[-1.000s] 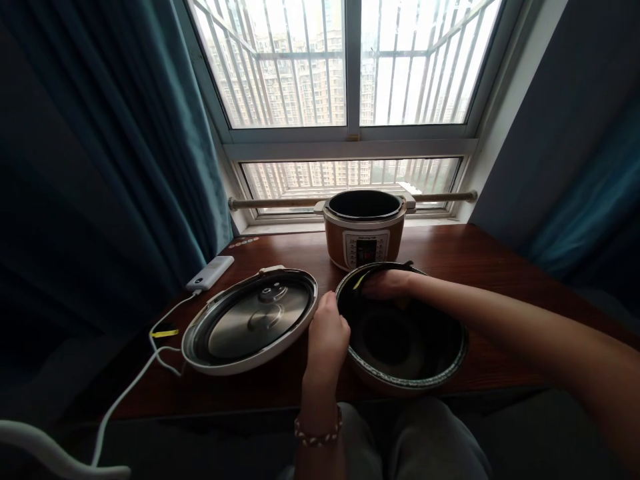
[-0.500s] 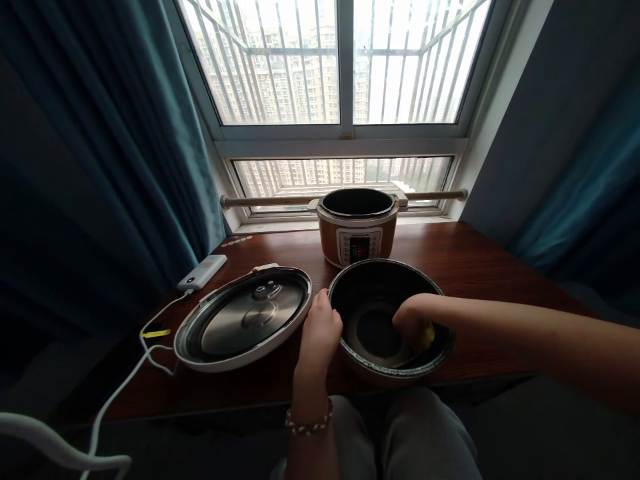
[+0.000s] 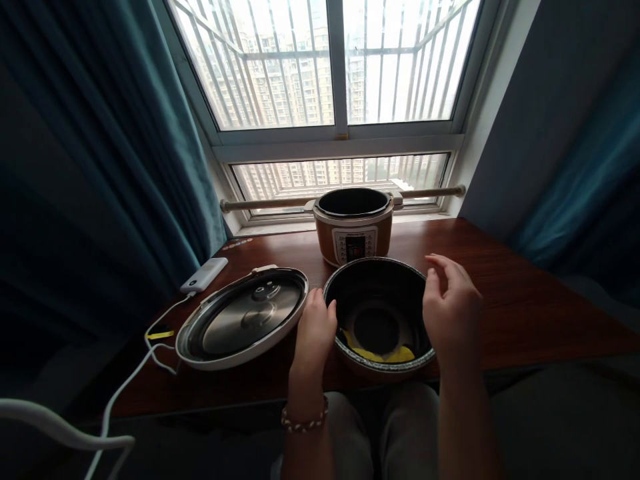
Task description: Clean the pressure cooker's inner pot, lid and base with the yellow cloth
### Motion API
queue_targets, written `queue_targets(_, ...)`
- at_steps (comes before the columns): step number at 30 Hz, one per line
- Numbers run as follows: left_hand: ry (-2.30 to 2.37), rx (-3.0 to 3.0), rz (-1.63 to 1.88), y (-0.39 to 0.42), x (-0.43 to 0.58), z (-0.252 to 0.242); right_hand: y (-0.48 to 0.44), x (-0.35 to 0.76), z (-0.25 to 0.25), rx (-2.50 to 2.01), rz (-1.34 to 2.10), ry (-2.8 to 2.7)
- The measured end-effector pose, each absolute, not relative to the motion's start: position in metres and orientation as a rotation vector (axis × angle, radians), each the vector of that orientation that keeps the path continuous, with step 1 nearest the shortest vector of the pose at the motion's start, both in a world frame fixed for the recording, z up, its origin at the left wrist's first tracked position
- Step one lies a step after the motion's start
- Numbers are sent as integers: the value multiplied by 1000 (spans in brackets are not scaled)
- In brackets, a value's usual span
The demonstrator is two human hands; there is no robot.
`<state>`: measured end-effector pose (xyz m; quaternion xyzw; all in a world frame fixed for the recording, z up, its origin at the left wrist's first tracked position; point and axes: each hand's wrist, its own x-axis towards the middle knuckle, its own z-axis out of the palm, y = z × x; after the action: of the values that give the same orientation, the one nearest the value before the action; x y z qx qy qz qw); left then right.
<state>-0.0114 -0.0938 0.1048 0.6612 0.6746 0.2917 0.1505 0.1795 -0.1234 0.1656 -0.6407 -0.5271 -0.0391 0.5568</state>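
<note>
Lower centre: black pot [image 3: 377, 320], speckled rim [image 3: 383, 366], yellow cloth [image 3: 403, 354] inside; left grip [image 3: 316, 327] clamps rim, right grip [image 3: 453, 307] apart; cooker [image 3: 326, 241] panel [image 3: 355, 247] text illegible.

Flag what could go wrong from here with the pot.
1. The black pot sits close to the near edge of the table; a pull toward the knees might tip it off.
2. The yellow cloth-like piece lies inside against the near wall, so it could be overlooked in there.
3. The lid lies right beside the left hand; a sideways swing might knock it.
</note>
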Motion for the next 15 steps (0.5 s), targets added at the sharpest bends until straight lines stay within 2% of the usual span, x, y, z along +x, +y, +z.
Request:
queue_targets(4, 2123, 1926, 969, -101, -1, 114, -123, 200, 121, -1637, -42, -1154)
queue_targets(7, 1953, 2051, 922, -112, 19, 128, -111, 216, 95, -1792, 167, -1118)
queue_targets(10, 1492, 2299, 583, -120, 48, 138, -103, 224, 81, -1857, 307, -1170)
queue_targets(15, 825, 2390, -289, -108, 82, 137, -100, 224, 79, -1886, 374, -1241)
